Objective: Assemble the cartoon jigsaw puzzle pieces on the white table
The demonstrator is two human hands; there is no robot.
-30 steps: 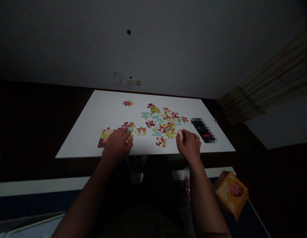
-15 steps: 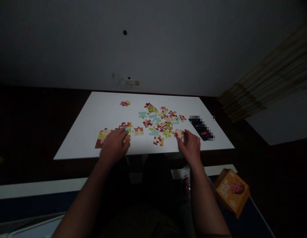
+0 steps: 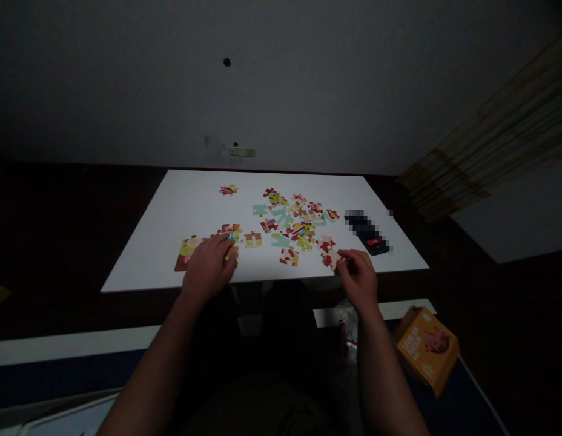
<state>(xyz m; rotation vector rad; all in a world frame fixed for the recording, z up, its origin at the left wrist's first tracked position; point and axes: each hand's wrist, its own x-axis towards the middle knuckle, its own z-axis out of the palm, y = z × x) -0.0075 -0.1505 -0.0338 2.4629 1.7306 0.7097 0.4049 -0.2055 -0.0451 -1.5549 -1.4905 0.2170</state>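
My left hand (image 3: 208,266) is curled over a group of jigsaw pieces (image 3: 230,237) near the table's front edge, with a green piece showing under its fingers. A partly joined section of puzzle (image 3: 188,253) lies just left of that hand. My right hand (image 3: 358,280) pinches a red and cream jigsaw piece (image 3: 332,260) at its fingertips, and another piece (image 3: 325,244) lies just beyond it. Several loose pieces (image 3: 290,225) are heaped at the middle of the white table (image 3: 172,209), with a small joined pair (image 3: 228,189) farther back.
A dark, pixelated rectangular object (image 3: 367,233) lies on the table to the right of the pieces. An orange puzzle box (image 3: 426,349) sits below the table at lower right. A wall (image 3: 281,91) rises behind the table, and a curtain (image 3: 485,133) hangs at right.
My right hand has moved right and toward me, with a piece at its fingertips. My left hand stays in place. The view has shifted slightly.
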